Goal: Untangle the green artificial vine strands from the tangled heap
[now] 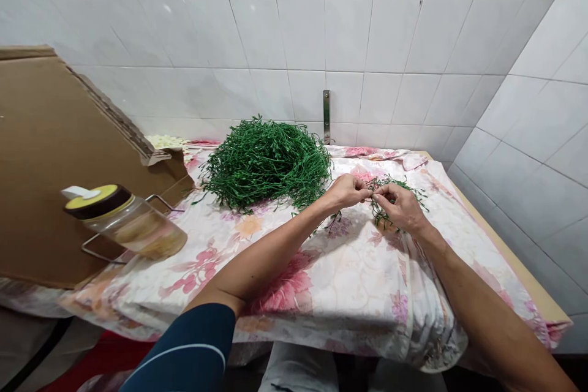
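My left hand and my right hand meet over the right part of the table, thumbs and fingertips pinched close together. Between them they grip a thin green sprig; the fingers cover most of it. Beneath and behind my right hand lies a small bunch of green sprigs, thin-stemmed with little bud-like tips. A few loose stems show under my left wrist. Left of my hands sits a large tangled heap of the same green sprigs, artificial-looking.
A flower-printed cloth covers the table and bunches at the front right. On the left, a clear bottle with a yellow and black lid leans at a tilt before a cardboard box. White tiled walls stand behind and right; a metal strip rises at the back.
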Tool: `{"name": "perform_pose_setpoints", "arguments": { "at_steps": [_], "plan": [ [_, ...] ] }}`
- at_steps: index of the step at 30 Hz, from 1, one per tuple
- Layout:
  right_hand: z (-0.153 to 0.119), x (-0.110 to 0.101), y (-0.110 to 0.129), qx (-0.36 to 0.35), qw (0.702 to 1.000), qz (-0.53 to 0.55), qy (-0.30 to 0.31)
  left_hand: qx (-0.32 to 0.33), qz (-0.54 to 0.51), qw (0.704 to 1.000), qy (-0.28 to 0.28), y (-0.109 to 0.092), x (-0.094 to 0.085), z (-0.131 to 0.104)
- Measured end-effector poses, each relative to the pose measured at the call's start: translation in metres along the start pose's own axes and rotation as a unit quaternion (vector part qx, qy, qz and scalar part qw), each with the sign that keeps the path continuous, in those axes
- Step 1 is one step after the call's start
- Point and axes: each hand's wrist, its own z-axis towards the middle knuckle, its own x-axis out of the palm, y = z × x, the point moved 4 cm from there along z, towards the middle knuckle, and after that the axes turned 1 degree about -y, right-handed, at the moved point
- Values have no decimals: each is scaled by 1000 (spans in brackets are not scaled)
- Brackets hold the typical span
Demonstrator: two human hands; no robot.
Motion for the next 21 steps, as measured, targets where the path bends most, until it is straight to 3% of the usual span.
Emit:
{"name": "perform_pose_setpoints", "arguments": {
  "at_steps": [4,10,16,21],
  "plan": [
    [1,0,-2,-5,1000,-10,-4,11,-28,999,-26,2,1,2],
    [2,0,-5,23,999,22,0,60,16,996,-58,-1,3,0],
    [3,5,-10,98,990,93,34,60,64,994,-63,-9,4,-6],
    [2,7,-13,120,986,108,46,55,74,994,-64,-10,8,-8]
  ]
}}
